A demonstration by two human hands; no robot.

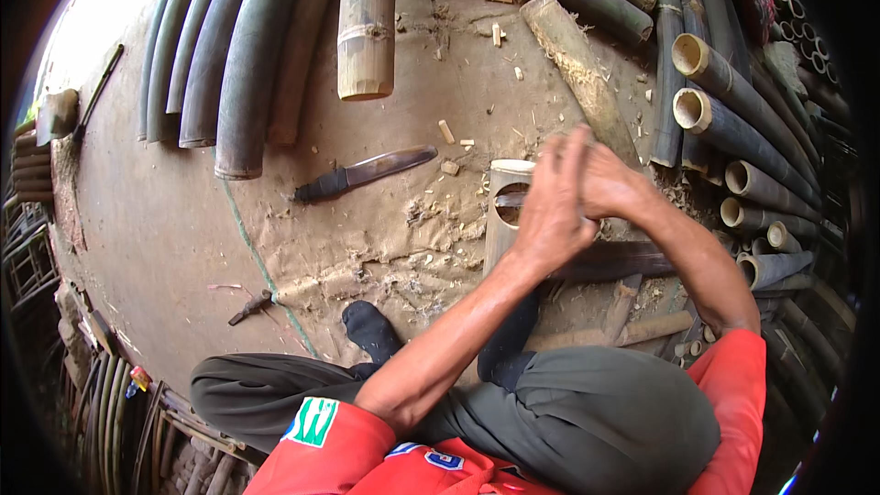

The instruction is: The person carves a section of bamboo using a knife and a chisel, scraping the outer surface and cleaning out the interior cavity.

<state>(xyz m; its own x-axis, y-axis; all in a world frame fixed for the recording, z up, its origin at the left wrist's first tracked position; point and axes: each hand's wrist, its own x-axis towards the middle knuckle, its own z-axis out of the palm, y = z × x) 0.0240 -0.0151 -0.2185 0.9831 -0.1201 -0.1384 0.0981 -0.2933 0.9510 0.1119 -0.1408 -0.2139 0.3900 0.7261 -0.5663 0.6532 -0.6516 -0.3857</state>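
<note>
A red shirt [376,469] is filling six o'clock. A holed bamboo tube [500,243] is sitting at the hands' nine o'clock. A knife [367,174] is lying at ten. The left hand [555,206] is overlapping the right hand [610,181], its fingers running close together toward twelve; their grip I cannot tell. A green-and-white lettered patch [312,423] is showing at seven.

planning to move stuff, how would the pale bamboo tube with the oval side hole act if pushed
The holed pale bamboo tube would probably feel stiff: its wall looks woody. Its rounded side suggests it could roll if left loose. The hole hints at a hollow body, perhaps light for its size.
</note>
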